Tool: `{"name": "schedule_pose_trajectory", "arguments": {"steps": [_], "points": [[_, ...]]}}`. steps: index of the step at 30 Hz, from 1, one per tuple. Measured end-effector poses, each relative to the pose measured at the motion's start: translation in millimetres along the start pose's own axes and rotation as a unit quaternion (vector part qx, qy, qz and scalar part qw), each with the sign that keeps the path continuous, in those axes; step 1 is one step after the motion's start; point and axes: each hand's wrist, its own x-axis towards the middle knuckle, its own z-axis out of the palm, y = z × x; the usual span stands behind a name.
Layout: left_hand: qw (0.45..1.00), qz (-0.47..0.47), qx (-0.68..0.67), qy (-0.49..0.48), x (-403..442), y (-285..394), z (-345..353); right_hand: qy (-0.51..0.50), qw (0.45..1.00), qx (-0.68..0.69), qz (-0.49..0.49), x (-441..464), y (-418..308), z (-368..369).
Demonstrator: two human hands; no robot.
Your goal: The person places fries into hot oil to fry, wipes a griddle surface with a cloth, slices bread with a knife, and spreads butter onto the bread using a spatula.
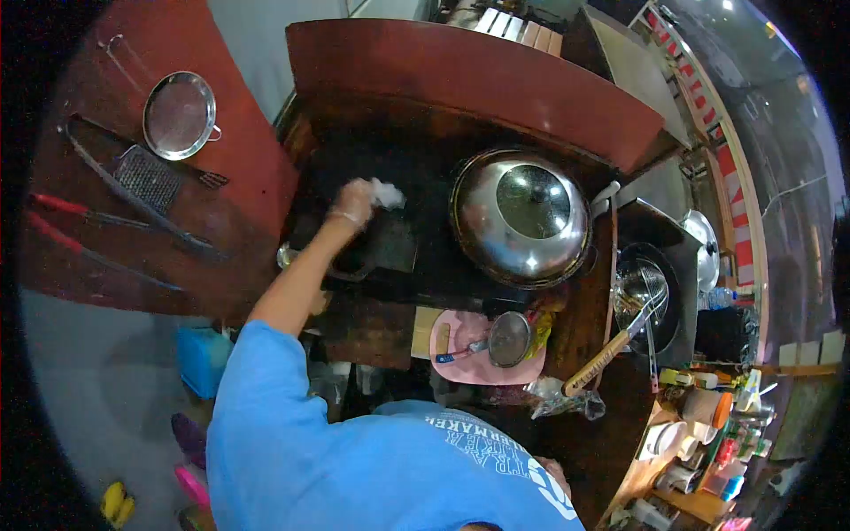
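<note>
My left hand point(354, 205) reaches over the dark stove top point(425, 203), its fingers closed on a crumpled white cloth or tissue point(388, 195). The white wad touches or hovers just over the black surface; which one is hard to tell. Below the hand is a dark, square-edged flat area with a pale handle-like loop. To its right stands a wok with a shiny domed lid point(522, 217), apart from the hand. Only a small part of my right hand point(553, 473) shows beside my blue shirt at the lower right. Its fingers are hidden.
A strainer point(180, 115), a grater and red-handled tongs hang on the left panel. Near my body lies a pink cutting board point(469, 367) with a small sieve. On the right are a black wok point(655, 301) holding a wooden-handled strainer, and several bottles and jars.
</note>
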Motion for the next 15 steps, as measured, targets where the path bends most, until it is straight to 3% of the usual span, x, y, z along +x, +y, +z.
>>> {"name": "schedule_pose_trajectory", "arguments": {"steps": [3,5,6,8,9,10,12,14,15], "points": [[0.958,-0.199,-0.111,0.177,66.1,-83.6,-6.0,0.002,0.991,0.135,0.017,-10.7,6.9,10.5],[0.954,-0.228,-0.093,0.169,81.1,-87.8,-14.0,-0.068,0.972,0.154,0.163,-29.4,-41.6,-16.9],[0.967,-0.211,-0.001,0.146,84.1,-82.3,-14.1,-0.067,0.972,0.153,0.165,-28.8,-29.1,-10.2],[0.974,-0.153,0.029,0.163,97.4,-54.1,-10.7,-0.014,0.982,0.138,0.132,-34.7,-13.8,-0.1],[0.99,-0.12,0.01,0.076,99.6,-38.1,-14.5,0.025,0.981,0.151,0.121,-41.2,-17.3,0.0],[0.991,-0.09,0.079,0.057,105.0,-18.9,-9.9,0.064,0.978,0.164,0.109,-48.3,-23.4,-1.0],[0.991,-0.123,-0.019,0.047,123.1,-5.6,29.5,-0.012,0.993,0.071,0.096,-38.0,-5.4,5.1],[0.998,-0.046,0.006,-0.037,91.0,48.8,-0.5,-0.051,0.995,0.026,0.086,-34.0,6.0,12.4],[1.0,-0.014,0.005,-0.026,87.4,58.0,0.8,-0.027,0.996,0.053,0.073,-35.0,9.3,16.7]]}}
